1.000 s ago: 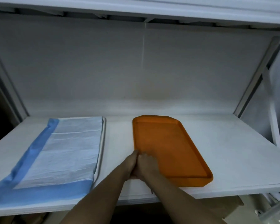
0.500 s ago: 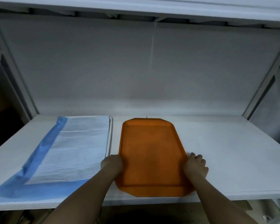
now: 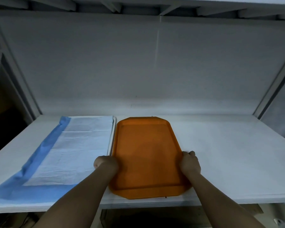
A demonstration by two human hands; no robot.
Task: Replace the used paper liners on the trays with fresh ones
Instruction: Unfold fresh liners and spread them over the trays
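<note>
A broad white tabletop (image 3: 220,153) runs the full width of the view, closed behind by a pale back wall and roofed by a white upper shelf. Its right half is bare white surface out to the slanted grey frame post on that side, and a narrow strip of it shows in front of the trays.

On the left lies a light blue paper liner with a darker blue border (image 3: 69,150), spread over a white tray of which only the thin right rim (image 3: 111,140) shows. The liner's long axis runs from the near edge toward the wall; its dark border overhangs on the left and at the near end, reaching the tabletop's front edge.

Just beside it, at centre, sits a bare orange plastic rectangular tray with clipped corners (image 3: 146,155). It lies flat, long axis pointing straight away toward the wall, with its far end close to the wall's foot and its near end close to the front edge. Its left rim lies just beside the white tray's rim.

The left hand (image 3: 106,163) holds the orange tray's left rim, fingers curled, grasping. The right hand (image 3: 190,162) grips the right rim at about the same depth, fingers wrapped over the edge.
</note>
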